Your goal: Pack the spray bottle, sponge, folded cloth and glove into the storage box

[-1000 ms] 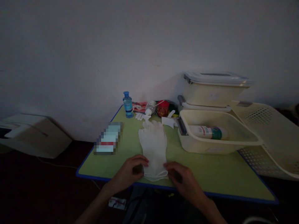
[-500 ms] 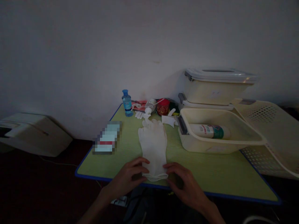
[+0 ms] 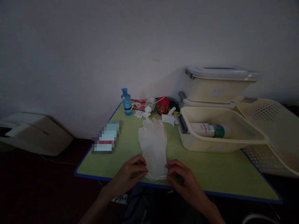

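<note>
A white rubber glove (image 3: 153, 146) lies flat on the green table (image 3: 210, 171), its fingers pointing away from me and its cuff near the front edge. My left hand (image 3: 130, 175) pinches the left side of the cuff with curled fingers. My right hand (image 3: 181, 179) grips the right side of the cuff the same way. Both hands rest on the tabletop close to the blue front rim.
An open cream tub (image 3: 219, 130) holding a spray can (image 3: 207, 129) stands at the right, with a lidded box (image 3: 219, 84) behind it and a perforated basket (image 3: 268, 124) beside it. A blue bottle (image 3: 126, 102), a red jar (image 3: 163, 105) and small items line the back. A blurred-out flat pack (image 3: 106, 137) lies left.
The hands stay on the glove's cuff and have shifted slightly toward the front edge. The view has tipped a little; the glove lies as before.
</note>
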A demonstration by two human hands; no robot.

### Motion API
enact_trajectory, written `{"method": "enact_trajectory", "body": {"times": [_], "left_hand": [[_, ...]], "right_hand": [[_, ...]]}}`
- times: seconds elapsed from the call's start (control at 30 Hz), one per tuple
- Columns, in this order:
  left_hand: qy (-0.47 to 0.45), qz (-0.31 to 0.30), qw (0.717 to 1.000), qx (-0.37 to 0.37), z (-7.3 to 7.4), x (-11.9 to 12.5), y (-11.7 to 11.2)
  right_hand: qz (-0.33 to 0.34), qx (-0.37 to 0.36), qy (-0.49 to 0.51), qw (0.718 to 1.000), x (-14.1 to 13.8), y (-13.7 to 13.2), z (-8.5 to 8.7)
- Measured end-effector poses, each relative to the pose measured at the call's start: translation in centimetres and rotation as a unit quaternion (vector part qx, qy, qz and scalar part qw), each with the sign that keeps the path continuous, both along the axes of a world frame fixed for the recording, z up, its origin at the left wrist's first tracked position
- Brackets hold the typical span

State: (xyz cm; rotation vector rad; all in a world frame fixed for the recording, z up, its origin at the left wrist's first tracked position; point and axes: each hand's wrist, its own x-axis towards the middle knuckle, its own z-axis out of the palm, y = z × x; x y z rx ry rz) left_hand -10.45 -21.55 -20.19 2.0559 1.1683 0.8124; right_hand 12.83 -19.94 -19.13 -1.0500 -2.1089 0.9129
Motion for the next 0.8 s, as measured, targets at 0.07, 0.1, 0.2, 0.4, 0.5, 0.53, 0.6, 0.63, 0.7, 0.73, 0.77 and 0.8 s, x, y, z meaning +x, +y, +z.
{"method": "enact_trajectory", "body": {"times": [0.07, 0.1, 0.2, 0.4, 0.5, 0.53, 0.6, 0.63, 0.7, 0.73, 0.77, 0.8], "left_hand": [[0.012, -0.009, 1.000, 0.001, -0.09, 0.08, 0.09], [0.017, -0.012, 1.000, 0.003, -0.17, 0.12, 0.13], [0.022, -0.015, 1.000, 0.012, -0.44, 0.16, 0.21], [0.017, -0.022, 0.999, 0.020, -0.69, 0.11, 0.07], [0.038, -0.023, 0.998, 0.044, -0.69, 0.04, -0.02], [0.050, -0.020, 0.997, 0.055, -0.66, 0.01, -0.04], [0.069, -0.014, 0.995, 0.073, -0.58, -0.04, -0.03], [0.073, -0.015, 0.994, 0.076, -0.52, -0.04, -0.01], [0.073, -0.028, 0.994, 0.071, -0.38, -0.03, 0.04], [0.071, -0.036, 0.995, 0.066, -0.31, -0.01, 0.06], [0.070, -0.043, 0.995, 0.058, -0.24, 0.02, 0.08], [0.070, -0.046, 0.995, 0.050, -0.16, 0.05, 0.09]], "right_hand": [[0.003, -0.004, -0.008, 1.000, -0.02, -0.01, 0.00], [0.005, -0.004, -0.012, 1.000, -0.04, 0.00, -0.02], [0.011, 0.001, -0.022, 1.000, -0.08, 0.04, -0.17], [0.033, 0.020, -0.057, 0.998, -0.09, -0.09, -0.38], [0.049, 0.033, -0.062, 0.996, -0.13, -0.26, -0.23], [0.051, 0.034, -0.063, 0.996, -0.14, -0.31, -0.17], [0.052, 0.032, -0.068, 0.996, -0.16, -0.42, -0.08], [0.052, 0.029, -0.073, 0.996, -0.18, -0.47, -0.04], [0.051, 0.015, -0.086, 0.995, -0.21, -0.53, 0.01], [0.049, 0.004, -0.093, 0.994, -0.25, -0.53, 0.03], [0.044, -0.008, -0.101, 0.994, -0.29, -0.49, 0.03], [0.037, -0.019, -0.107, 0.993, -0.35, -0.43, 0.02]]}}
